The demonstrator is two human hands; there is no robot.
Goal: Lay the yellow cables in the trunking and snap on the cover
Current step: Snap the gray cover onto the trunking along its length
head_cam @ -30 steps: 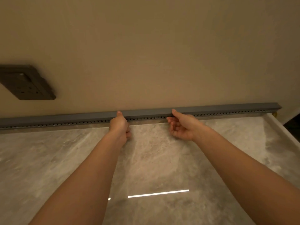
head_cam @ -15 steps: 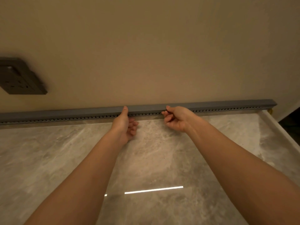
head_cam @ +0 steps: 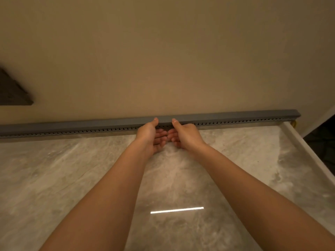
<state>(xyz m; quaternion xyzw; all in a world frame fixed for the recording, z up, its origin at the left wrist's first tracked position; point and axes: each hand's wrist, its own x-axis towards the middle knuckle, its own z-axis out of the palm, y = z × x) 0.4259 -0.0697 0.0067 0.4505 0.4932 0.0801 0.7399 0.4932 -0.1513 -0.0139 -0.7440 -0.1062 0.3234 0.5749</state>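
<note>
**Item 1. Trunking (head_cam: 72, 130), grey, slotted side wall.** It runs from 9 o'clock to 3 o'clock along the seam where the wall (head_cam: 163, 51) meets the countertop (head_cam: 54, 178). Lying in the corner, it is backed by the wall and borne by the stone, so downward pressure meets a firm base.

**Item 2. Cover (head_cam: 235, 115), grey strip.** It lies on top of the trunking along its whole visible run. No gap shows, but whether it is clicked home cannot be told.

**Item 3. Yellow cables (head_cam: 294, 122).** Only a small yellow stub shows, at the 3 o'clock end of the trunking. The rest is judged to lie inside, under the cover.

**Item 4. Left hand (head_cam: 151, 136).** It sits at centre, with its forearm entering from 7 o'clock. Its thumb (head_cam: 155, 120) is straight, tip on the cover's top face. The other fingers are loosely curled in front of the slots and grasp nothing.

**Item 5. Right hand (head_cam: 184, 135).** It mirrors the left, just beside it at the 3 o'clock side, forearm entering from 5 o'clock. Its thumb (head_cam: 174, 121) is on the cover and the fingers are relaxed, holding nothing. The two thumbs are near but apart, a placing that suits pressing one short stretch at a time.

**Item 6. Socket plate (head_cam: 12, 93), dark.** It is on the wall at 9 o'clock, well apart from the hands.

**Status.** The work is judged to be in its closing step, seating the cover.
</note>
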